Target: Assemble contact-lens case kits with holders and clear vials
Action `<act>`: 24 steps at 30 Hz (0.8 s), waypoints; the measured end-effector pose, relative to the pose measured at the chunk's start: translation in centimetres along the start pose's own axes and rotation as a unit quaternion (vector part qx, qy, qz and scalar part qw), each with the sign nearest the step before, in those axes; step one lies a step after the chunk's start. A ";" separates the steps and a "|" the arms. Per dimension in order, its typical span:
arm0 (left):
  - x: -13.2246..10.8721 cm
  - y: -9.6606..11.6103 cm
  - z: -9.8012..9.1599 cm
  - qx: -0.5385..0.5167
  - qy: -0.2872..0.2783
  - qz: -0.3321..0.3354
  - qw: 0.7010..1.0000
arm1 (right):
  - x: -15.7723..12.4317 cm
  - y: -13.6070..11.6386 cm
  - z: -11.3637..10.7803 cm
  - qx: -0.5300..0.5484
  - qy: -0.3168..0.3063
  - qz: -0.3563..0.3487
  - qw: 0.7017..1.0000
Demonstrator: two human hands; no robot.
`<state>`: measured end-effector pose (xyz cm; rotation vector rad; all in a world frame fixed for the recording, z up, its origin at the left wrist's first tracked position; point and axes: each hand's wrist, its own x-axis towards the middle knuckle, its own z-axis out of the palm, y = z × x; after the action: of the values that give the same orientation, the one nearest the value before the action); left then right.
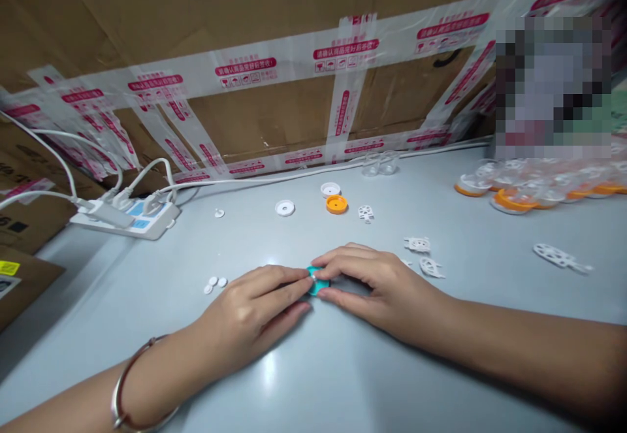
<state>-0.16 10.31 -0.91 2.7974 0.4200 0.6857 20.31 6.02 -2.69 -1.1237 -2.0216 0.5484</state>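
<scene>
On the table lies a small round teal plastic cap, partly covered by fingers. My right hand grips its rim between thumb and fingers from the right. At its left side, the fingertips of my left hand pinch a tiny white piece over the cap; most of that piece is hidden. Several small white discs rest left of my left hand. White openwork plastic pieces lie just beyond my right wrist.
Farther back are an orange cap, white caps and clear domes. A power strip with cables stands at left. Clear-and-orange assembled pieces pile up at right. A taped cardboard box walls off the back.
</scene>
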 end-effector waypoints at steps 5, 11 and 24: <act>0.0 0.0 0.1 0.007 -0.001 0.001 1.000 | 0.2 0.0 0.0 -0.029 0.007 -0.037 0.999; -0.1 0.2 0.3 0.017 -0.006 0.001 1.000 | 0.1 -0.4 -0.1 -0.132 -0.024 -0.109 0.985; -0.1 0.5 0.3 0.045 -0.006 0.015 0.999 | 0.2 -0.6 -0.1 -0.058 -0.033 -0.047 0.997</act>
<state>0.00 9.74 -1.02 2.8967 0.4182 0.6731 20.02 5.89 -2.17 -1.0850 -2.1742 0.4300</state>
